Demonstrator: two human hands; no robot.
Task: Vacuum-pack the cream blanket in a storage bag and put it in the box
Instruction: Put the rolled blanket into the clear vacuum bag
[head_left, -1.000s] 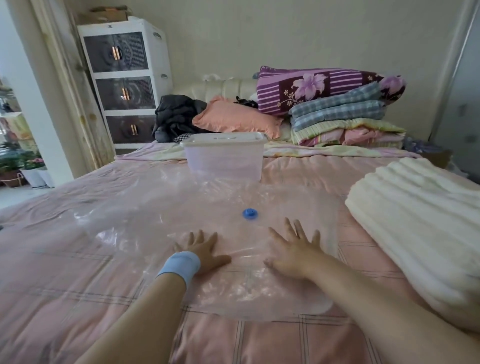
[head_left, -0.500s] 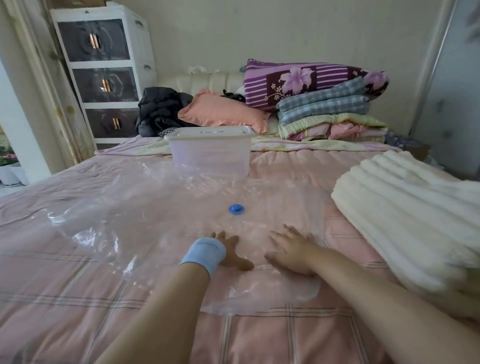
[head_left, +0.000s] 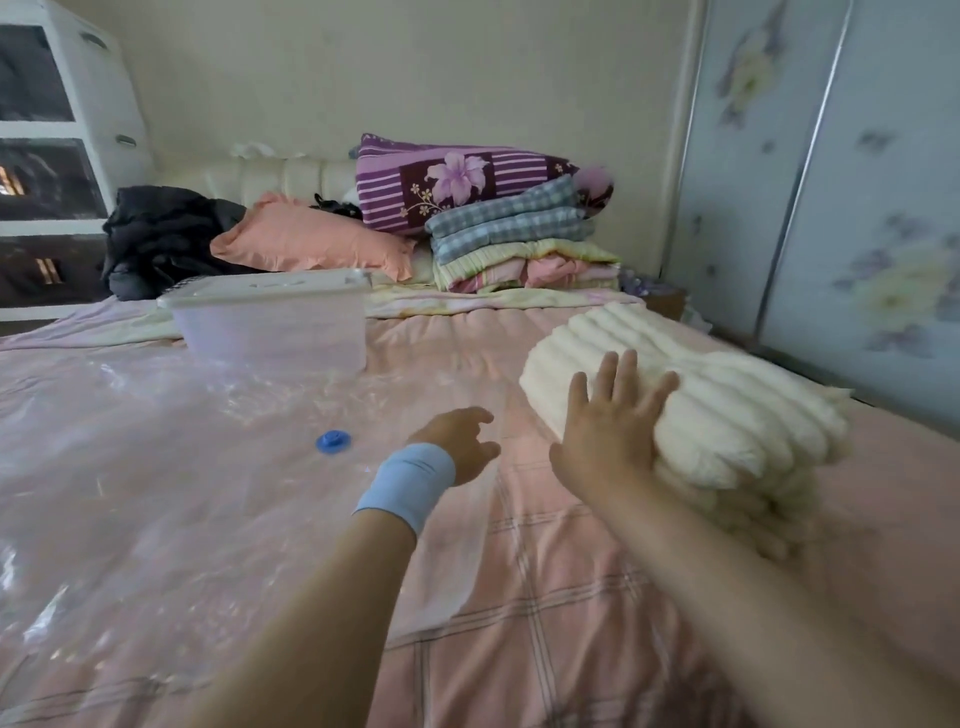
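Observation:
The folded cream blanket (head_left: 722, 415) lies on the bed at the right. My right hand (head_left: 605, 426) rests flat against its near left side, fingers spread, holding nothing. My left hand (head_left: 460, 447), with a light blue wristband, hovers just left of it over the edge of the clear storage bag (head_left: 171, 478), fingers loosely curled and empty. The bag lies flat on the pink bedspread, its blue valve (head_left: 332, 441) facing up. The clear plastic box (head_left: 270, 319), lid on, stands behind the bag.
A pile of folded bedding (head_left: 519, 244), a peach pillow (head_left: 306, 244) and dark clothes (head_left: 161, 239) line the head of the bed. A white drawer unit (head_left: 57, 156) stands at the far left. Wardrobe doors (head_left: 841, 197) close off the right side.
Both hands have lifted off the storage bag and moved right; my right hand now touches the cream blanket. The view has swung to the right.

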